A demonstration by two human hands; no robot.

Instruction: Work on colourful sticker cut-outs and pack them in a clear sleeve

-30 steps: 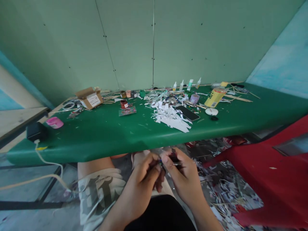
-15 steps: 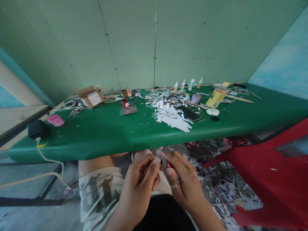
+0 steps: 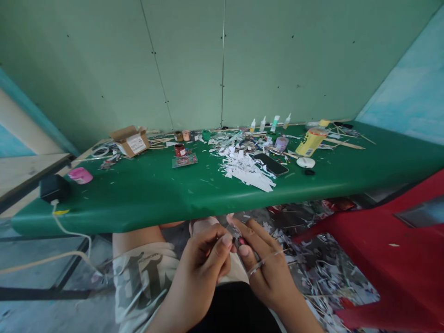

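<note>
Both hands meet above my lap, just off the table's front edge. My left hand (image 3: 201, 266) is closed, thumb and forefinger pinched together at the right hand's fingertips; what lies in the pinch is too small to make out. My right hand (image 3: 268, 273) is closed around a small pink-and-dark object (image 3: 242, 241), mostly covered by its fingers. A thin translucent strip (image 3: 258, 265) crosses the right hand's fingers. Pale, filmy material (image 3: 233, 223) shows at the right fingertips.
On the green table (image 3: 156, 194) lie paper scraps (image 3: 249, 169), a phone (image 3: 271, 164), a yellow-labelled bottle (image 3: 310, 141), paint jars (image 3: 180, 150) and a cardboard box (image 3: 130, 141). A red chair (image 3: 398, 254) stands at right over scraps littering the floor. A black adapter (image 3: 54, 187) trails a cable.
The thin strip across my right fingers has tilted and shows more of its length. My fingertips have shifted slightly around the small object; both hands stay together.
</note>
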